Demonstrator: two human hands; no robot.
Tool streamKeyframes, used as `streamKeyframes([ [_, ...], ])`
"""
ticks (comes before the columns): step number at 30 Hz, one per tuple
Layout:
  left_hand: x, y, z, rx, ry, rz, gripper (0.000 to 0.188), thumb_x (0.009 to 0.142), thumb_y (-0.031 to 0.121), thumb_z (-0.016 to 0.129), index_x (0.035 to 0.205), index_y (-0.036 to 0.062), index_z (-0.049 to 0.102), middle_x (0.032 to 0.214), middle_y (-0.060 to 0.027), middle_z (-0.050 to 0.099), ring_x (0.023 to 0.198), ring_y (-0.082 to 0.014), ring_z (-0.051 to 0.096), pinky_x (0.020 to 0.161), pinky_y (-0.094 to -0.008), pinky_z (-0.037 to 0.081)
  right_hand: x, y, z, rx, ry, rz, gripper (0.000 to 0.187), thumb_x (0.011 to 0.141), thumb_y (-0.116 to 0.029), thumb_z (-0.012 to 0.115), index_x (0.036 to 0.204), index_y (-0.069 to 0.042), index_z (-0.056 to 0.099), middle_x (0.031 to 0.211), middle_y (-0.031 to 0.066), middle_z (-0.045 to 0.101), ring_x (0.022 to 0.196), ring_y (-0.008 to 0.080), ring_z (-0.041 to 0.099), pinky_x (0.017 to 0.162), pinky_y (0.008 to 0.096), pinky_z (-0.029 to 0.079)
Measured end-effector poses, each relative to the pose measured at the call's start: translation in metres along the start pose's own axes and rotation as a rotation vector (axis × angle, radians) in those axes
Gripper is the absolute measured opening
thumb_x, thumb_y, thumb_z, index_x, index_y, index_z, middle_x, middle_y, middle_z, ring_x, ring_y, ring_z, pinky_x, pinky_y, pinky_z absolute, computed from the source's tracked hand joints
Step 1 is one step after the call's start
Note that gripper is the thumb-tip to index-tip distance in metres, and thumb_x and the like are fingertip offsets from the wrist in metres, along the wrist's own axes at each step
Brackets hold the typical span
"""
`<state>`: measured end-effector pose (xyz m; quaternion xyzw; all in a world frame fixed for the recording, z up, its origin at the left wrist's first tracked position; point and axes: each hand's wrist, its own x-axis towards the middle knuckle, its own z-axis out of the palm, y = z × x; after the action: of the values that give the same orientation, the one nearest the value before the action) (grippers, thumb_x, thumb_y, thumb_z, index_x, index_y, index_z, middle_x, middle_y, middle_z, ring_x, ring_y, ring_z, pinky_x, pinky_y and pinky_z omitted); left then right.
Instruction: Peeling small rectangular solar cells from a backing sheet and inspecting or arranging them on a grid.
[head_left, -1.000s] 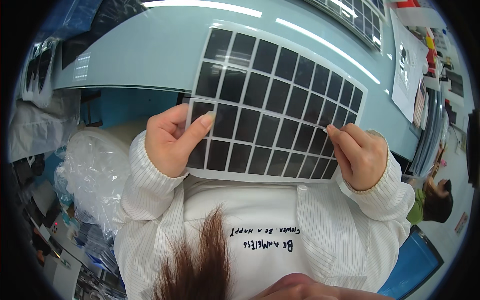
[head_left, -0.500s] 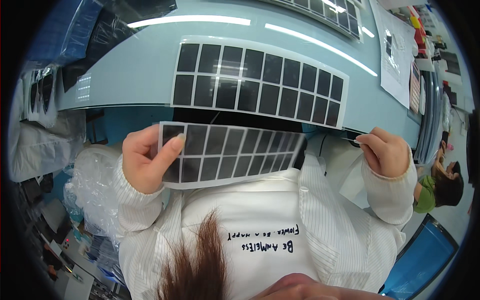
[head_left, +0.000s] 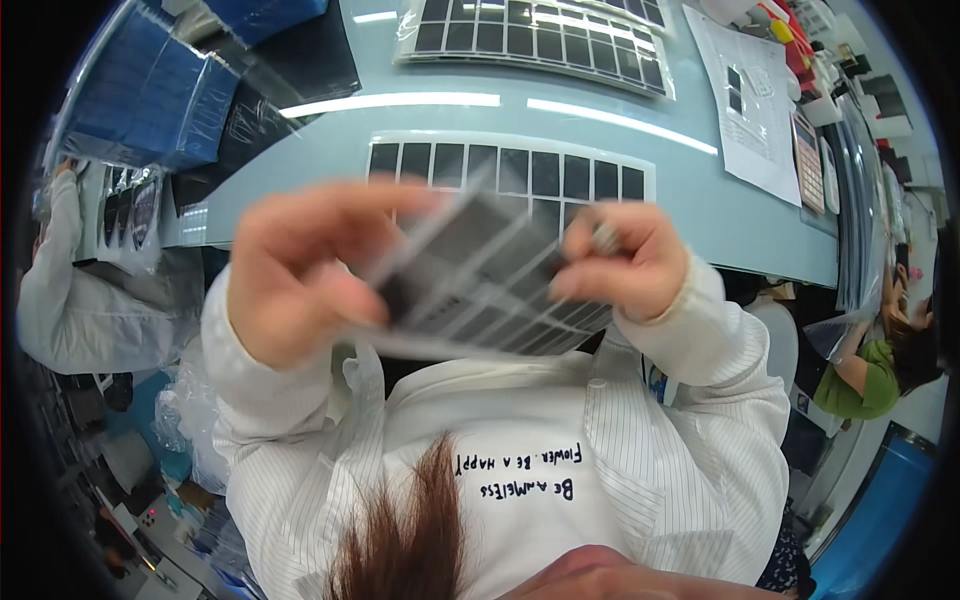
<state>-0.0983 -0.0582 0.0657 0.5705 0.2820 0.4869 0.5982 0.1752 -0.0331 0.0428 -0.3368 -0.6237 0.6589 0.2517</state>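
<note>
Since the last frame, the right hand (head_left: 640,262) has moved in to the dark-squared strip (head_left: 478,268), now tilted, blurred, at the near edge of the tabletop (head_left: 725,225). I note the left hand (head_left: 285,265) grasping its left end; right fingers curl beside it, grip unclear. A gridded sheet (head_left: 545,175) lies on the tabletop.

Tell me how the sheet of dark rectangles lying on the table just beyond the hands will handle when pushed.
The sheet of dark rectangles is probably light, since it looks thin. It may slide readily when pushed, as the table looks smooth, with bright reflections. Lying flat, it seems unlikely to roll.
</note>
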Motion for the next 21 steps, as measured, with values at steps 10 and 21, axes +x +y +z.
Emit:
streamKeyframes([
  [10,0.010,-0.027,-0.024,0.068,0.136,-0.364,0.063,0.084,0.003,0.069,0.139,-0.0054,0.038,0.111,-0.0148,0.064,0.079,-0.0112,0.062,0.065,-0.0210,0.050,-0.025,0.024,-0.004,0.945,0.593,-0.107,0.043,0.098,-0.021,0.051,0.058,-0.015,0.038,0.047,-0.0049,0.029,0.039,0.0092,0.023,0.040,0.0265,0.020],
  [21,-0.004,-0.031,-0.065,0.419,0.218,-0.545,0.059,0.082,0.002,0.069,0.135,-0.0046,0.044,0.074,-0.0015,0.060,0.057,-0.0039,0.051,0.050,-0.0175,0.038,-0.083,0.048,-0.031,0.464,1.183,0.051,0.030,0.093,-0.010,0.060,0.120,-0.003,0.052,0.051,-0.0044,0.032,0.040,0.0051,0.025,0.040,0.0247,0.020],
])
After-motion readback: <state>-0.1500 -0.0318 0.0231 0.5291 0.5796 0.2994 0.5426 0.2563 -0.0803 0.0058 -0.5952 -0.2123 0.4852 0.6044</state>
